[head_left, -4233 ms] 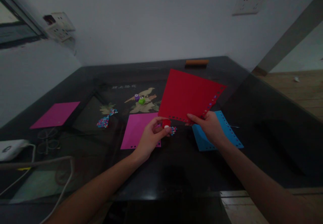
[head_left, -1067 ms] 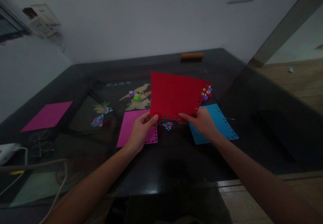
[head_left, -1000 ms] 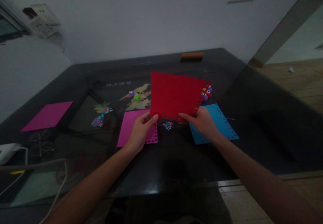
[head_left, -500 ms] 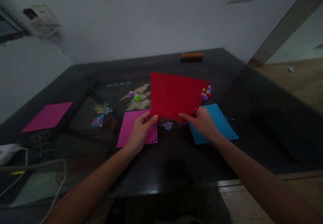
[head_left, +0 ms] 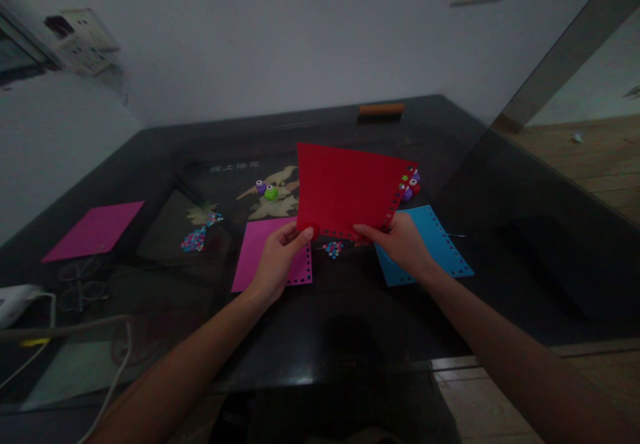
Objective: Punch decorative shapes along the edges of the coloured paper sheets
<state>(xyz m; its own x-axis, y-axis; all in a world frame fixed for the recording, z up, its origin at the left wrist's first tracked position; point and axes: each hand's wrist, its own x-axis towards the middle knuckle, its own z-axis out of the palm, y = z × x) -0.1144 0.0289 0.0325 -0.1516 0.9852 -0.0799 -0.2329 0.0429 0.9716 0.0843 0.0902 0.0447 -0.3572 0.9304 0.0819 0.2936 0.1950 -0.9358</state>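
Note:
A red sheet [head_left: 350,191], with holes punched along its lower and right edges, is held up above the table. My left hand [head_left: 281,257] pinches its lower left corner, thumb in front. My right hand [head_left: 400,241] grips the lower edge near the right corner, its thumb flat on the front. Below my left hand lies a pink sheet [head_left: 247,254] with punched edges. A blue punched sheet [head_left: 437,241] lies partly under my right hand. Between them is a small heap of coloured beads [head_left: 333,250]. The fingers behind the red sheet are hidden.
Purple and green toy eyes [head_left: 271,193] sit behind the pink sheet; more toys [head_left: 413,184] show past the red sheet's right edge. To the left are more beads [head_left: 194,239], another pink sheet [head_left: 95,231] and a white cable [head_left: 129,344]. A brown roll [head_left: 381,109] lies by the wall.

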